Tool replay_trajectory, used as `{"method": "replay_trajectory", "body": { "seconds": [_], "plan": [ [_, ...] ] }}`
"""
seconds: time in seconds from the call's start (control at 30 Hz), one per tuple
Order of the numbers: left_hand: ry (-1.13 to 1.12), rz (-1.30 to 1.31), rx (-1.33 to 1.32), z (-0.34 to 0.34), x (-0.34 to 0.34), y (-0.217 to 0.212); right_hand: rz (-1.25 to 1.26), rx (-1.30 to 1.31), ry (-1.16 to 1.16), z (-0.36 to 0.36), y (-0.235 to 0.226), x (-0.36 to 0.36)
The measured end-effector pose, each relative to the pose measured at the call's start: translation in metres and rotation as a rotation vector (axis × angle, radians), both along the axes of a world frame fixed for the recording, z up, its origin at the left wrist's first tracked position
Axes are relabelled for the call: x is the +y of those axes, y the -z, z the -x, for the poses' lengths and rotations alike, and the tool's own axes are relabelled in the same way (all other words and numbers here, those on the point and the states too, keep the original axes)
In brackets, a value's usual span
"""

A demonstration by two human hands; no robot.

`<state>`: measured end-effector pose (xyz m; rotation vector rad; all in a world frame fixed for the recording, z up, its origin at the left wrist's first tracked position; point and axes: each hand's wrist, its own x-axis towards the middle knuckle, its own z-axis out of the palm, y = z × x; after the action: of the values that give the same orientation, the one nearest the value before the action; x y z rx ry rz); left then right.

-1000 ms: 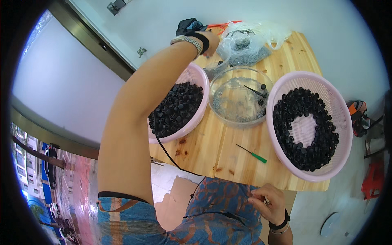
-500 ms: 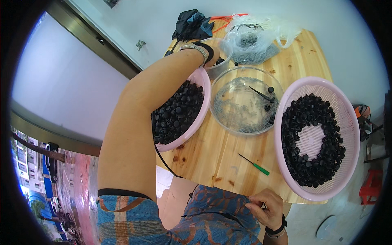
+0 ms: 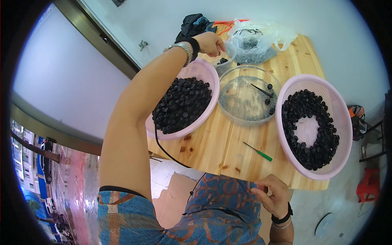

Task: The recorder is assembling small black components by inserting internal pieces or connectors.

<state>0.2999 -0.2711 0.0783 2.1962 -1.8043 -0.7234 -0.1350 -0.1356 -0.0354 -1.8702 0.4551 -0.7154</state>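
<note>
My left hand [image 3: 209, 44], reached far out over the table, is above the left rim of a small clear tub [image 3: 230, 57]. Its fingers are curled downward and closed; anything between them is hidden. Small round black plastic caps [image 3: 222, 61] lie in that tub. At the table's near edge, my right hand [image 3: 274, 195] is closed, thumb against bent fingers, with a dark spot between them that I cannot make out. Farther in lies a screwdriver [image 3: 263, 155] with a green handle. Under my left forearm, a pink basket [image 3: 206, 112] holds many black caps [image 3: 185, 104].
A wide clear round container [image 3: 241, 96] holds small pale pieces, a pair of black tweezers [image 3: 261, 90] and several caps. To the right stands another pink basket [image 3: 345, 122] with black parts in a ring. Plastic bags [image 3: 257, 47] lie behind. A black cable [image 3: 163, 151] crosses the left edge.
My left hand has risen from inside the small tub to above its left rim. The right hand keeps its closed pose near the table's edge. The whole view has shifted slightly.
</note>
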Motion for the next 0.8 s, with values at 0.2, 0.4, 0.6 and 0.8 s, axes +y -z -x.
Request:
{"method": "replay_trajectory", "body": {
  "seconds": [0.2,0.4,0.6,0.8],
  "plan": [
    [-0.011,0.223,0.62,0.053,0.086,-0.036,0.312,0.044,-0.035,-0.005,-0.051,0.002],
    [-0.111,0.313,0.985,0.117,0.19,-0.035,0.709,0.19,0.02,-0.042,-0.103,-0.018],
    [-0.165,0.342,1.232,0.168,0.28,0.018,0.984,0.443,-0.013,-0.121,-0.126,-0.066],
    [-0.302,0.485,1.663,0.181,0.292,0.094,1.07,0.927,0.017,-0.209,-0.094,-0.101]
  ]
}}
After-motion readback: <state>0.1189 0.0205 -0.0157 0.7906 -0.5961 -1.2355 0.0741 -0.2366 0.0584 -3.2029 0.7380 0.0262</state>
